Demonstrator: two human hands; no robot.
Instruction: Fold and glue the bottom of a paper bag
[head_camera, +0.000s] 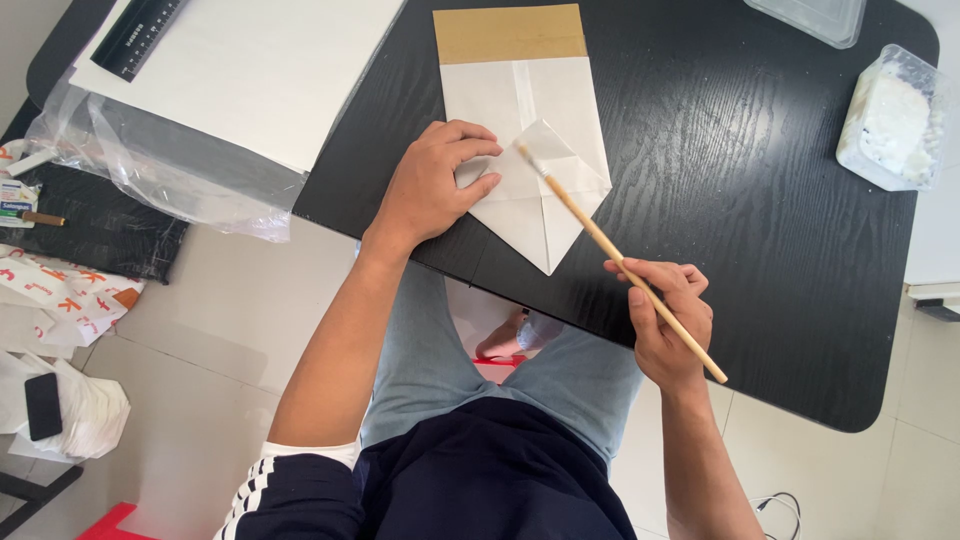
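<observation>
Left hand (432, 185) flat, pinning the folded paper bag (525, 150); right hand (668, 325) grips the brush (620, 262), bristles on the flap, gluing seemingly underway, unfinished.

We see a black woodgrain table (760, 200), 1 black ruler (150, 32) lying on a large white sheet (260, 70) over clear plastic wrap (160, 170), and 2 clear plastic tubs: one (893, 118) holding white paste, one (810, 15) at the top edge. Black phone (42, 405) lower-left.
</observation>
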